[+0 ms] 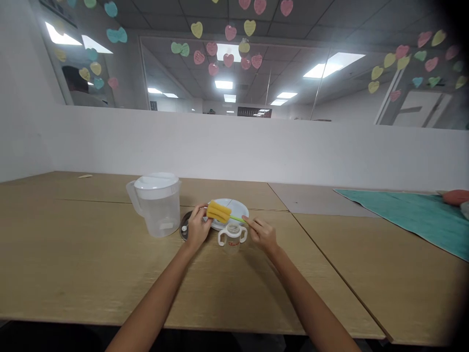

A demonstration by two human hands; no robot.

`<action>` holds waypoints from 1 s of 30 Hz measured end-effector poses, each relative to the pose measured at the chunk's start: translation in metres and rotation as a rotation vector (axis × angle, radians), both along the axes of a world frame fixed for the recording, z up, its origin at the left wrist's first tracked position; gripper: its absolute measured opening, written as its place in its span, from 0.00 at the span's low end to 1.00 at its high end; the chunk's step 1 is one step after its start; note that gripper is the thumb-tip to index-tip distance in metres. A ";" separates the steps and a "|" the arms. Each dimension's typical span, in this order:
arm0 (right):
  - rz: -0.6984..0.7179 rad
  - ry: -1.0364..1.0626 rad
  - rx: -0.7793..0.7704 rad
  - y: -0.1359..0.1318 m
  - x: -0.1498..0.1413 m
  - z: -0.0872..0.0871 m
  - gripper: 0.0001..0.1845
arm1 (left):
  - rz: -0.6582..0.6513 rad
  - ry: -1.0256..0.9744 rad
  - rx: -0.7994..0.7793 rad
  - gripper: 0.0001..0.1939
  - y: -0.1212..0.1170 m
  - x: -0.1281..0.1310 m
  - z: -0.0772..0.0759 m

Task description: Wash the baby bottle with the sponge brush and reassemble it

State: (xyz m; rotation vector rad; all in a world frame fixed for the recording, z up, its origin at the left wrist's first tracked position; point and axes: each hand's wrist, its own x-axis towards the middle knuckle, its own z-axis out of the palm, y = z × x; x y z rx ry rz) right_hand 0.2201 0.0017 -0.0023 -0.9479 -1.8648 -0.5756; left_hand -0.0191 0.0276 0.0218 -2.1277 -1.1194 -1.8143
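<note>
A bottle brush with a yellow sponge head (219,211) and a thin green handle is held level above the table. My left hand (198,227) pinches the sponge end with closed fingers. My right hand (261,234) grips the green handle's other end. Just below the brush stands a small clear baby cup with two white handles (232,236), open at the top. Behind it lies a white round plate (239,207). A small dark round object (183,228) lies by my left hand.
A clear plastic pitcher with a white lid (157,204) stands left of my left hand. A teal cloth (414,215) covers the table at the right, with an orange object (456,197) at its far end. A white partition wall (256,146) runs behind the wooden table (91,274).
</note>
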 end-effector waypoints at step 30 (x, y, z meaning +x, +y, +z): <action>-0.389 0.117 -0.190 0.009 0.018 0.001 0.20 | 0.272 0.408 -0.549 0.02 0.015 -0.042 -0.017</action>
